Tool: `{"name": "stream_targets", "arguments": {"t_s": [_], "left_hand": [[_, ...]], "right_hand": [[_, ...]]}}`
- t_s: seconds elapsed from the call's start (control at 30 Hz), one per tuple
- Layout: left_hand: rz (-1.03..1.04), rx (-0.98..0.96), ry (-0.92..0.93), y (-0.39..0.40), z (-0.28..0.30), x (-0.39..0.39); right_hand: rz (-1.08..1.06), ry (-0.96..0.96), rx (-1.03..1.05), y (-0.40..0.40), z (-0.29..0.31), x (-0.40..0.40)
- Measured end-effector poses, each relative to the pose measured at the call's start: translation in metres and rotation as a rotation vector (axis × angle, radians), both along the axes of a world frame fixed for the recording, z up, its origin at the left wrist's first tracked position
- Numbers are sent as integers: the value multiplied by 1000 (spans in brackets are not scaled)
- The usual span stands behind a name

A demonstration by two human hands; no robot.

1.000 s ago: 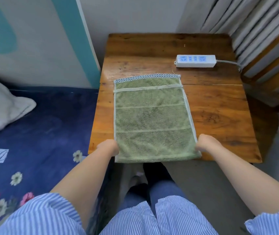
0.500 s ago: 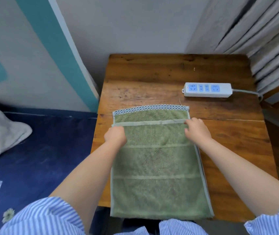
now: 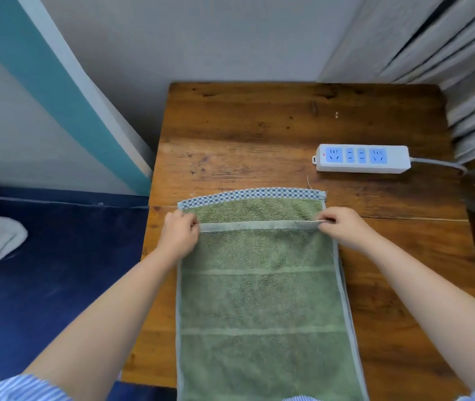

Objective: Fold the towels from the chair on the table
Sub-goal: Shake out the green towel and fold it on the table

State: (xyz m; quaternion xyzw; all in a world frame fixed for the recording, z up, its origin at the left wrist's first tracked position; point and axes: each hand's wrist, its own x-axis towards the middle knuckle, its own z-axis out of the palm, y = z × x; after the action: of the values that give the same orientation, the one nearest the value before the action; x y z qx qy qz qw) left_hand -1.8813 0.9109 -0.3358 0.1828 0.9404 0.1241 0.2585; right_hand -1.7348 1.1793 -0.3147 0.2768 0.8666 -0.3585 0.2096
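A green towel (image 3: 262,299) lies lengthwise on the wooden table (image 3: 259,125), folded over itself. Its upper layer ends in a pale hem short of the lower layer's blue-checked far border. My left hand (image 3: 179,234) pinches the left corner of that pale hem. At the hem's right corner, my right hand (image 3: 341,228) pinches it between thumb and fingers. The towel's near end runs past the table's front edge and out of view. No chair is in view.
A white power strip (image 3: 363,159) with blue sockets lies on the table beyond the towel's right corner, its cable (image 3: 438,164) running right. A bed with a dark blue sheet (image 3: 42,270) adjoins the table's left side. Grey pleated curtains (image 3: 447,53) hang at the right.
Both hands travelled from the towel's near corners up to the far pale hem and now pinch its two corners. The camera tilted up and closer to the table.
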Motion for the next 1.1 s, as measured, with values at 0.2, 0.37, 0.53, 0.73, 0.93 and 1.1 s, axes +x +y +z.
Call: {"name": "stream_targets", "arguments": {"t_s": [0.2,0.37,0.53,0.73,0.93,1.1], "left_hand": [[61,288,-68,-17,25,-20],[22,146,19,6,15,-43],[-96,-155,-51,20,-8,-50],[-161,-366,33,16,-18,-53],[-181,-325,-127,21,-15,-59],[-83,-107,-125,15,-4,-65]], "right_hand": [[-227,131,-235,19,25,-17],[-126,118,51,25,13,-49],[12,-35,370,23,-19,-58],[117,-30,390,22,-29,-57],[254,-203,276,30,-21,-66],[276,-159,244,34,-12,-68]]}}
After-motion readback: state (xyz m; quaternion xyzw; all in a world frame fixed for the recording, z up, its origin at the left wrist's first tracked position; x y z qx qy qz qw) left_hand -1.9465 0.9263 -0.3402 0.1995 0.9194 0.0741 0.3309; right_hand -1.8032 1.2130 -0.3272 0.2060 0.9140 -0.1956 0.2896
